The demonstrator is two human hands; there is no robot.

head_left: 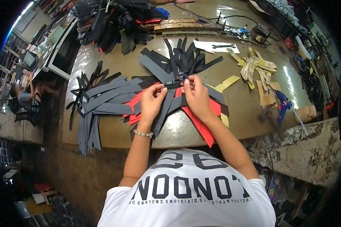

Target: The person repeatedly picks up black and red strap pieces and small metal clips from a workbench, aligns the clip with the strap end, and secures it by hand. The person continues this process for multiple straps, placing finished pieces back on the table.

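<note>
My left hand (152,101) pinches one end of a short black strip (172,84) that carries a small label. At the strip's other end, my right hand (196,97) is closed, its fingertips on a small dark purple object (182,77) whose kind I cannot make out. Long grey ribbed strips (163,115) lie under and between my hands, one slanting up to the far left. Beneath them are red pieces (201,126). A fan of black strips (182,56) spreads just beyond my fingers.
Left on the table is a pile of grey strips (111,94) with black ends. Black strips (117,22) heap at the back. A wrench (223,46) rests on white paper. Yellow gloves (257,68), a blue glue gun (282,104) and a tape roll (306,112) are at right.
</note>
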